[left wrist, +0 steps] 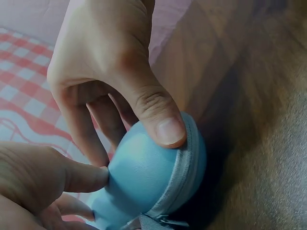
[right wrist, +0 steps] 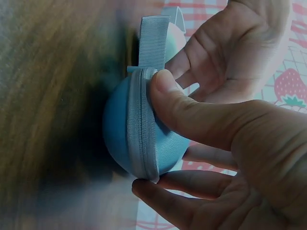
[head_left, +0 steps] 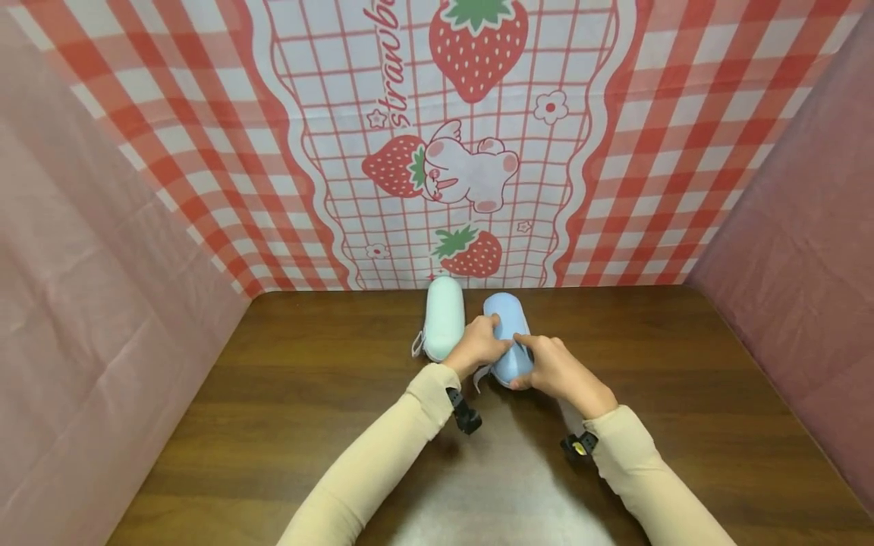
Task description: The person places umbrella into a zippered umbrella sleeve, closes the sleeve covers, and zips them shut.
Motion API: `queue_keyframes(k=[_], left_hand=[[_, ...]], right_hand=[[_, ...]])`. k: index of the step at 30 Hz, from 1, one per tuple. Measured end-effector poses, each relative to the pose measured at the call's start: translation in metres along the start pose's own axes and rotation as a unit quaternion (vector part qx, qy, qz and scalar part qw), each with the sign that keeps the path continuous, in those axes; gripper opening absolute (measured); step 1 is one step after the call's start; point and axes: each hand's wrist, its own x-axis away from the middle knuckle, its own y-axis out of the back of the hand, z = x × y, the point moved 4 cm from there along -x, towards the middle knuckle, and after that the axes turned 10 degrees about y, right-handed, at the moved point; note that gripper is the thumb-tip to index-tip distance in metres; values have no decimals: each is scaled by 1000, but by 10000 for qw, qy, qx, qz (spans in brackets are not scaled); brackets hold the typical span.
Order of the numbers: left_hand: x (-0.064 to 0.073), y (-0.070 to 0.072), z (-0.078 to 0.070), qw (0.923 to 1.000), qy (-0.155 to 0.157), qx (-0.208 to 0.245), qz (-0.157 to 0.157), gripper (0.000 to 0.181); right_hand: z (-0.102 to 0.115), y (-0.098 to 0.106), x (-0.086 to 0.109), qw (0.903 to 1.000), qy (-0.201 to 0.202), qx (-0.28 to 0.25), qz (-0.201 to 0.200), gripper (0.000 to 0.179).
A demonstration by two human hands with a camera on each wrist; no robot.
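Observation:
A light blue zip-up glasses case (head_left: 504, 309) lies on the table between my two hands, its long side pointing towards the back wall. From the left, my left hand (head_left: 480, 343) holds it with thumb and fingers. My right hand (head_left: 556, 369) grips the nearer end from the right, its thumb (right wrist: 168, 88) pressed beside the grey zip (right wrist: 141, 124). A grey ribbon loop (right wrist: 154, 42) sticks out at that end. In the left wrist view, the zip seems closed along the visible edge; its far end is hidden.
Just left of the blue case lies a mint green case (head_left: 444, 317) of the same shape, with a pale loop (head_left: 418, 343). The brown wooden table (head_left: 287, 409) meets a strawberry-patterned cloth (head_left: 471, 174) behind. Pink cloth walls (head_left: 785, 265) stand on both sides.

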Motion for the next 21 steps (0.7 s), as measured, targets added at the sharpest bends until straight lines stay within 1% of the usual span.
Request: queue_keyframes(k=[2, 6, 9, 11, 14, 17, 19, 21], left_hand=[[-3, 1, 2, 10000, 8, 50, -54, 61], [-10, 3, 7, 9991, -25, 392, -131, 63], [-16, 3, 10, 9975, 9, 694, -93, 63], [-19, 4, 11, 9967, 30, 801, -105, 63], [-24, 5, 12, 9963, 94, 847, -146, 63], [-27, 5, 11, 9961, 159, 852, -179, 62], [-30, 6, 10, 9954, 206, 915, -196, 62], [-34, 6, 7, 9955, 190, 903, -229, 61]], right_hand=[[-1, -1, -4, 10000, 1, 7, 14, 83], [-5, -1, -10, 9999, -91, -46, -98, 84], [-10, -1, -13, 9996, -153, -122, -185, 84], [-12, -1, -16, 9995, -158, -160, -234, 84], [-15, -1, -20, 9992, -159, -173, -311, 85], [-18, -1, -24, 9990, -235, -200, -308, 85], [-19, 0, -26, 9989, -281, -229, -305, 85], [-19, 2, -28, 9987, -307, -207, -337, 85]])
